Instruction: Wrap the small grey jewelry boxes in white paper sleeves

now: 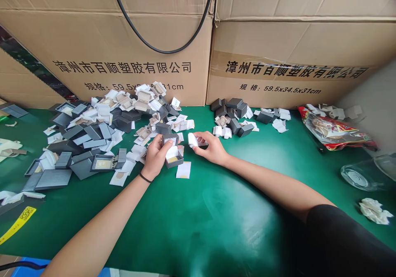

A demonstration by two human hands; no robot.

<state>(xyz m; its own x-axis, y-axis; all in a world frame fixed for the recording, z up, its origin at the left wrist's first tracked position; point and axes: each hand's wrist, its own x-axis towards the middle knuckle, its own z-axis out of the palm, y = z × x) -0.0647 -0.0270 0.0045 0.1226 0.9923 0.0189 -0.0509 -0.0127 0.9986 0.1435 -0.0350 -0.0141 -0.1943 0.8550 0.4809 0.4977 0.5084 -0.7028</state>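
My left hand [157, 156] grips a small dark grey hinged box [175, 160], lid up, with a white lining and a yellowish patch inside. To its right, my right hand [210, 147] pinches a small white folded insert [193, 140] between thumb and fingers. A gap separates the insert from the box. Below the box, a white paper square [183, 170] lies flat on the green table [198, 223]. Left of my left hand spreads a large heap of grey boxes [89, 132] mixed with white and beige inserts.
A smaller pile of dark boxes [230, 112] stands beyond my right hand. Large cardboard cartons [139, 37] wall off the back, with a black cable [167, 53] hanging before them. At right are a red food packet [337, 130], a clear container [355, 177] and crumpled paper [375, 211].
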